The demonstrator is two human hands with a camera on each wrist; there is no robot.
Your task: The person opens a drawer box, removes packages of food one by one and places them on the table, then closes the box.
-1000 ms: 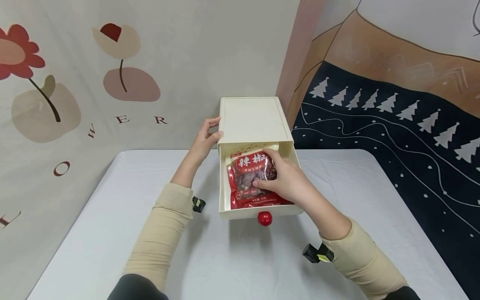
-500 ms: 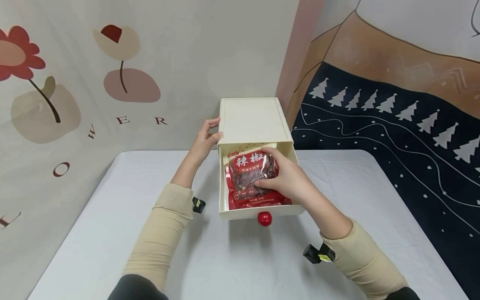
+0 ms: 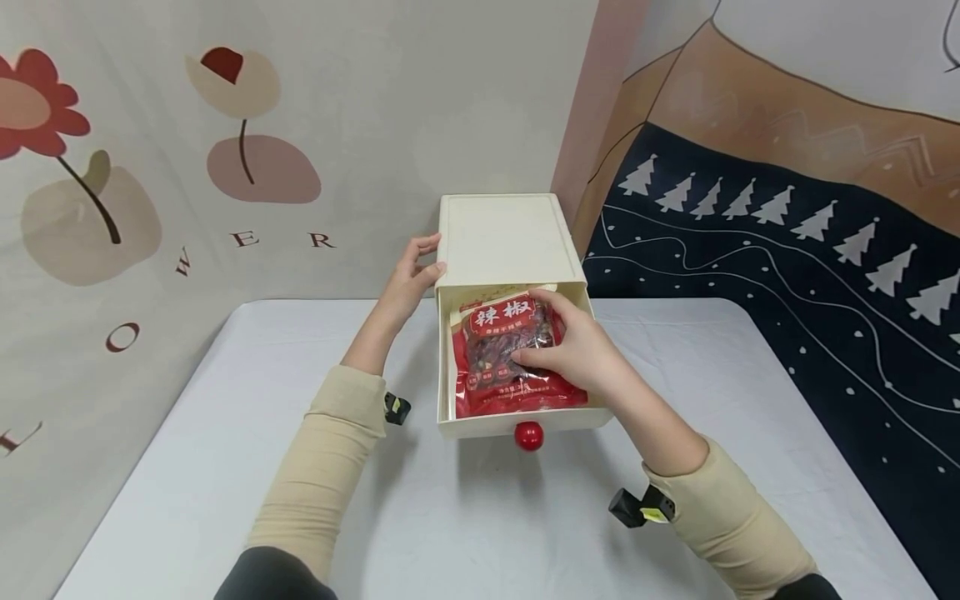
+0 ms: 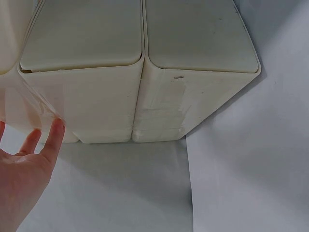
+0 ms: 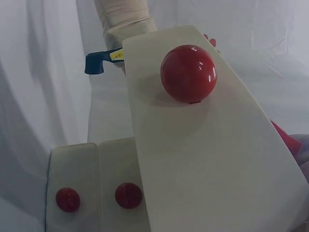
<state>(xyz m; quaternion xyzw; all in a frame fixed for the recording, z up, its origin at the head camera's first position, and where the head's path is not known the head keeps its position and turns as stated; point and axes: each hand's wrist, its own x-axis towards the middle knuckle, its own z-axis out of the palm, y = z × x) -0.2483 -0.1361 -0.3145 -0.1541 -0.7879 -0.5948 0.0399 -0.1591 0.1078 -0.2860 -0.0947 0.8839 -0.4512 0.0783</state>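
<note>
The top drawer (image 3: 487, 427) of a cream drawer unit (image 3: 510, 242) stands pulled out, with a round red knob (image 3: 528, 436) on its front. Inside leans a red plastic packet of dried chillies (image 3: 495, 392), its clear window showing dark red pieces. My right hand (image 3: 588, 350) grips the packet at its right side, thumb across the front and fingers at the upper edge. Beside the unit's left side, my left hand (image 3: 408, 283) rests its fingertips on the casing. In the left wrist view that left hand (image 4: 24, 174) has its fingers extended against the cream wall.
Lower drawers with red knobs (image 5: 128, 195) show beneath the pulled-out one in the right wrist view. The unit stands on a white-covered table (image 3: 315, 333), close to the printed wall cloth (image 3: 375, 125). A dark tree-patterned cloth (image 3: 750, 250) hangs at right.
The packet has shifted and tilted slightly within the drawer, and my right hand has moved a little with it. My left hand and the drawer unit stay put.
</note>
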